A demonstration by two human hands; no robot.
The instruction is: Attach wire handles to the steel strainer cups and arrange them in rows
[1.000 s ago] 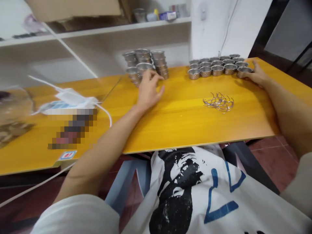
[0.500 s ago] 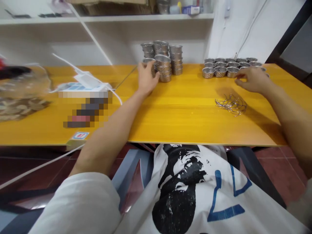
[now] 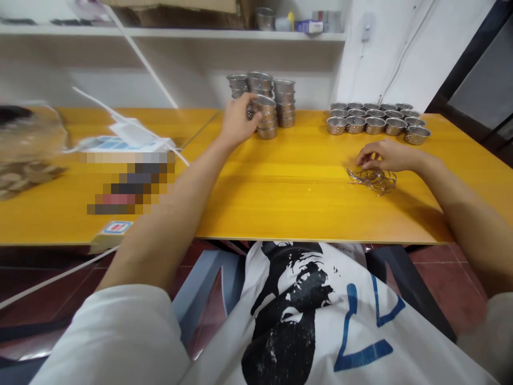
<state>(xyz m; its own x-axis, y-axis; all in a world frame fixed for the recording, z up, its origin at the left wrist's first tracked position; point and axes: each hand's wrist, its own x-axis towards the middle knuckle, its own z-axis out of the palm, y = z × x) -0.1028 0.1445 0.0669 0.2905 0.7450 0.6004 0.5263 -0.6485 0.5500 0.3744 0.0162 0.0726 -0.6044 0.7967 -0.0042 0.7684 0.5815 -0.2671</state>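
Note:
My left hand (image 3: 238, 122) is at the back of the table, its thumb and fingers closed round a small perforated metal cup, mostly hidden by the hand. Right beside it stands the front stack of the same cups (image 3: 267, 120). More stacked metal cups (image 3: 284, 101) rise behind. Over on the right, my right hand (image 3: 387, 155) hovers low with bent fingers, a gap showing between thumb and fingers. Its fingertips are at the upper edge of a loose pile of thin, curved metal wires (image 3: 374, 183); whether they touch a wire cannot be made out.
Rows of single metal cups (image 3: 375, 125) stand at the back right. Left on the table lie a white power strip (image 3: 160, 143) with cables, a pixelated patch, and a clear bag of round tan pieces (image 3: 28, 174). A shelf (image 3: 180, 35) runs above the table's back.
My right hand has come down from the rows of cups to the wire pile. My left hand stays at the stacks, and the view has shifted slightly.

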